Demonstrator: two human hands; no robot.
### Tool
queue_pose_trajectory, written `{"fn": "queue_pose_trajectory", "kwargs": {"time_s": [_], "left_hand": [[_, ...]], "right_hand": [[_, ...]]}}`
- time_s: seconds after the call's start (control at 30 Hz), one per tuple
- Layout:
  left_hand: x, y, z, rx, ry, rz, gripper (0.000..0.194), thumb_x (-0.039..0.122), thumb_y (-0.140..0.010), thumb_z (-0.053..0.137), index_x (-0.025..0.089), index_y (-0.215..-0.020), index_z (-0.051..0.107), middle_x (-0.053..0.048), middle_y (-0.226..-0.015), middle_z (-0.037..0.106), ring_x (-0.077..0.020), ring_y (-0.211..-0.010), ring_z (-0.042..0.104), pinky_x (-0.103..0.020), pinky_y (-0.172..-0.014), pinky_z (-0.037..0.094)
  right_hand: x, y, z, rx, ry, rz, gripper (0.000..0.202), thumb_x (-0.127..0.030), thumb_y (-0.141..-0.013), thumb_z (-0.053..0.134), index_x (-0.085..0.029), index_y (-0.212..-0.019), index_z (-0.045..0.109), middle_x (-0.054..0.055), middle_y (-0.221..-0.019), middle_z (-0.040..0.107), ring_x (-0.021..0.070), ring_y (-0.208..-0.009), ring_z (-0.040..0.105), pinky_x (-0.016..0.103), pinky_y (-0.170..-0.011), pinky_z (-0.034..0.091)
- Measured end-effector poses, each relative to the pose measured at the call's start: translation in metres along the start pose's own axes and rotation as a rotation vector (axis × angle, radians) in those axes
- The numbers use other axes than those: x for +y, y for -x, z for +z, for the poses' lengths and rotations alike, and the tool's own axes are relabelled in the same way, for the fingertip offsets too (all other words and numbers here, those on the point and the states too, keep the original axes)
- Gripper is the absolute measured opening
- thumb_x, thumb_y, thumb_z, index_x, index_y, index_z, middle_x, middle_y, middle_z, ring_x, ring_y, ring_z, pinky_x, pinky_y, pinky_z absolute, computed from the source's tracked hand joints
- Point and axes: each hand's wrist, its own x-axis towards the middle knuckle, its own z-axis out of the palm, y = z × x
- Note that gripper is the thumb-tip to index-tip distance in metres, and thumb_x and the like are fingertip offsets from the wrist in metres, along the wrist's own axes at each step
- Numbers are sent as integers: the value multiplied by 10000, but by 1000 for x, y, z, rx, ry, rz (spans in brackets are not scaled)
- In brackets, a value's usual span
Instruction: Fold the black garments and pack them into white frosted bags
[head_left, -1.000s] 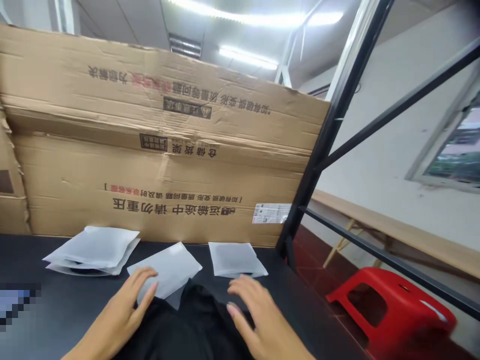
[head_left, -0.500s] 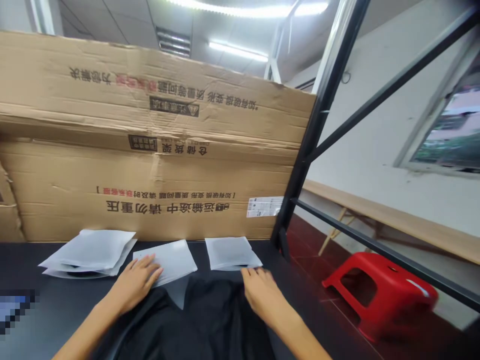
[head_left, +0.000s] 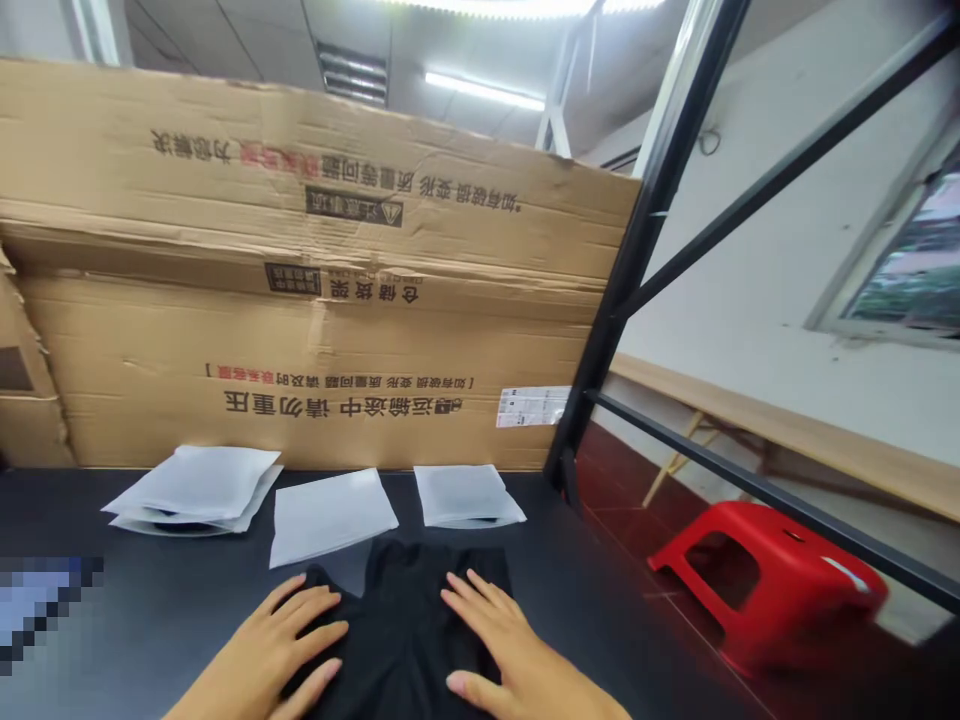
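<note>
A black garment (head_left: 405, 620) lies spread on the dark tabletop in front of me, its lower part cut off by the bottom of the view. My left hand (head_left: 289, 640) rests on its left side with fingers spread. On the right side, my right hand (head_left: 499, 640) lies flat on the cloth, fingers apart. Beyond the hands are frosted white pouches: a stack (head_left: 199, 485) at the left, one pouch (head_left: 330, 512) in the middle, and another white pouch (head_left: 465, 495) at the right.
A tall cardboard sheet (head_left: 315, 330) with printed characters stands behind the table (head_left: 172, 610). A black metal frame post (head_left: 611, 310) rises at the right. Past it are a red plastic stool (head_left: 772, 580) and a wooden bench (head_left: 787, 430). A pixelated patch covers something at far left.
Both hands have come down toward me from the garment's far edge and now lie flatter, fingers spread. The black garment looks flatter. The left hand no longer overlaps the middle pouch.
</note>
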Motion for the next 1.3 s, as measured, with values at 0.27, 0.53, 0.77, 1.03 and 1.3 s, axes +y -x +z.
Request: {"fn": "queue_pose_trajectory", "kwargs": {"time_s": [0.27,0.53,0.77,1.03,1.3], "left_hand": [[9,-95,2,3,125,-139,791,415,-767,749,353,-1480,412,-99,-1486,464,-356,-1304,469,-516,-1070,400],[33,-93,-14,-118,74,-36,482,137,-813,594,310,-1262,614,-61,-1157,675,-321,-1112,544,-508,-1005,380],[34,-13,-37,-438,234,-149,671,457,-819,706,384,-1444,473,-22,-1564,405,-441,-1393,347,-643,-1109,294],[-31,-10,8,202,96,-504,542,486,-874,606,205,-1335,567,-111,-1199,678,-314,-1116,608,-462,-1001,451],[-14,4,-8,153,176,-29,382,32,-826,440,279,-949,704,-19,-1049,730,-186,-1104,624,-318,-1001,473]], "right_hand": [[33,-38,-29,202,95,194,772,-356,-739,721,-216,-1446,444,138,-1443,516,340,-1373,404,498,-1117,328],[17,-9,-29,247,149,-11,443,14,-659,421,-252,-934,646,38,-1033,637,221,-1105,545,378,-994,436],[23,49,-19,27,164,-41,555,-94,-850,443,-309,-1348,564,45,-1392,563,265,-1393,401,485,-1144,366],[8,21,-2,195,176,-18,430,-485,-977,459,-324,-1361,566,30,-1460,527,286,-1449,328,500,-1156,371],[31,7,35,185,196,-19,478,-525,-970,459,-336,-1403,526,41,-1509,471,309,-1428,368,582,-1161,314]]}}
